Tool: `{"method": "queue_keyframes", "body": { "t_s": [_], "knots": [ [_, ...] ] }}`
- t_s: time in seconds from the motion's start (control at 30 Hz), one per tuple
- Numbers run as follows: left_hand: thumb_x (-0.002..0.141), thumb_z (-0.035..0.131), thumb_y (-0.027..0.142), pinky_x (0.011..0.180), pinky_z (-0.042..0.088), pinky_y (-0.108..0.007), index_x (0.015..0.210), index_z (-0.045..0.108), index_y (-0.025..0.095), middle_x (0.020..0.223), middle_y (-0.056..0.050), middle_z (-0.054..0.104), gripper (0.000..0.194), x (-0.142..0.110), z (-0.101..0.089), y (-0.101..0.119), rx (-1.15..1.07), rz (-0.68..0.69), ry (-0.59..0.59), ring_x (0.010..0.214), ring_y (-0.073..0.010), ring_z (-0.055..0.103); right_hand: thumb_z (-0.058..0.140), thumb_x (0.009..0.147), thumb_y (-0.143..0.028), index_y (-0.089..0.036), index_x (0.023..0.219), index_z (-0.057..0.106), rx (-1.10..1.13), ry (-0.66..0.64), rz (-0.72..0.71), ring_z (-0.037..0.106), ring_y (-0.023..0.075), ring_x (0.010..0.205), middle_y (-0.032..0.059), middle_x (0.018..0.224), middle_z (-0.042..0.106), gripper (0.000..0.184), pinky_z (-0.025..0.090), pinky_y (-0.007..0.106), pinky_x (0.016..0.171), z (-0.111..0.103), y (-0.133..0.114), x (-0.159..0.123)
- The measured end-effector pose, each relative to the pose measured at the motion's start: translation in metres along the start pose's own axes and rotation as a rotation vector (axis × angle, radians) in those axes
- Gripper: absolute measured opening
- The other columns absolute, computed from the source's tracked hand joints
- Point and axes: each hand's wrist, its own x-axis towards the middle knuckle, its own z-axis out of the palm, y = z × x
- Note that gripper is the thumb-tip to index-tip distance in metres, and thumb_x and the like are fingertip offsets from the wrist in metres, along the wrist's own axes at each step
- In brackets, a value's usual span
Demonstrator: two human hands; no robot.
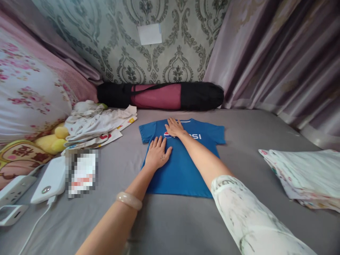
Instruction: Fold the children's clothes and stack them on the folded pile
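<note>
A blue T-shirt (pixel 183 170) with a Pepsi print on its chest lies spread on the grey bed sheet, collar toward the wall. My left hand (pixel 158 153) rests palm down on the shirt's left side, fingers spread, below the sleeve. Farther up, my right hand (pixel 174 127) lies flat near the collar, its fingers stretched out and covering part of the print. Neither hand grips the cloth. My right forearm crosses over the shirt and hides some of its right half.
Folded cloths (pixel 305 173) are stacked at the right. Crumpled white clothes (pixel 98 122) lie at the left, near a power bank (pixel 51 180) with a cable and a power strip (pixel 17 187). A long black and maroon bag (pixel 159 96) lies along the wall.
</note>
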Motion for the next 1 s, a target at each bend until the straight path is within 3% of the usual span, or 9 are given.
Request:
{"method": "queue_keyframes", "body": {
  "t_s": [0.2, 0.33, 0.6, 0.73, 0.83, 1.0],
  "knots": [
    [0.097, 0.024, 0.052, 0.117, 0.022, -0.045, 0.147, 0.036, 0.010, 0.154, -0.014, 0.032, 0.067, -0.001, -0.001, -0.001, 0.005, 0.010, -0.002, 0.143, -0.0306, 0.026, 0.021, 0.099, -0.041, -0.009, 0.151, 0.024, 0.074, -0.001, -0.007, 0.012, 0.0212, 0.147, 0.0100, 0.159, 0.018, 0.062, 0.007, 0.042, 0.118, -0.003, 0.002, -0.002],
    [0.097, 0.023, 0.053, 0.116, 0.021, -0.045, 0.147, 0.036, 0.010, 0.154, -0.014, 0.032, 0.067, 0.000, -0.002, -0.002, 0.012, 0.008, -0.016, 0.144, -0.0305, 0.025, 0.018, 0.100, -0.041, -0.009, 0.152, 0.021, 0.141, 0.042, -0.011, 0.008, 0.0212, 0.147, 0.0102, 0.160, 0.013, 0.062, 0.007, 0.041, 0.119, -0.014, 0.007, -0.025],
    [0.096, 0.021, 0.054, 0.116, 0.021, -0.046, 0.148, 0.034, 0.010, 0.155, -0.015, 0.031, 0.069, 0.001, 0.000, -0.003, 0.026, 0.010, -0.044, 0.144, -0.0314, 0.024, 0.024, 0.098, -0.044, -0.009, 0.153, 0.019, 0.076, -0.121, -0.048, 0.002, 0.0246, 0.148, 0.0133, 0.161, 0.007, 0.066, 0.005, 0.046, 0.119, -0.036, 0.045, -0.143],
    [0.096, 0.020, 0.054, 0.115, 0.022, -0.047, 0.148, 0.033, 0.009, 0.155, -0.015, 0.031, 0.070, 0.002, 0.002, -0.005, 0.033, 0.022, -0.047, 0.143, -0.0322, 0.024, 0.025, 0.098, -0.048, -0.014, 0.153, 0.023, 0.087, -0.182, -0.077, 0.002, 0.0250, 0.148, 0.0102, 0.161, 0.006, 0.065, 0.004, 0.046, 0.119, -0.044, 0.061, -0.203],
    [0.096, 0.023, 0.052, 0.114, 0.023, -0.047, 0.147, 0.035, 0.009, 0.154, -0.017, 0.032, 0.067, 0.002, -0.001, -0.004, 0.042, 0.026, -0.041, 0.143, -0.0327, 0.026, 0.027, 0.097, -0.052, -0.019, 0.153, 0.023, 0.095, -0.203, -0.121, 0.001, 0.0256, 0.147, 0.0083, 0.161, 0.004, 0.065, 0.004, 0.048, 0.119, -0.049, 0.061, -0.242],
    [0.097, 0.031, 0.041, 0.116, 0.015, -0.052, 0.143, 0.038, 0.005, 0.155, -0.022, 0.027, 0.059, -0.012, -0.020, 0.016, 0.091, 0.142, 0.127, 0.145, -0.0339, 0.019, 0.032, 0.097, -0.053, -0.025, 0.153, 0.024, 0.100, -0.204, -0.211, 0.002, 0.0253, 0.147, 0.0052, 0.161, 0.003, 0.062, 0.004, 0.048, 0.119, -0.056, 0.048, -0.289]
  ]
}}
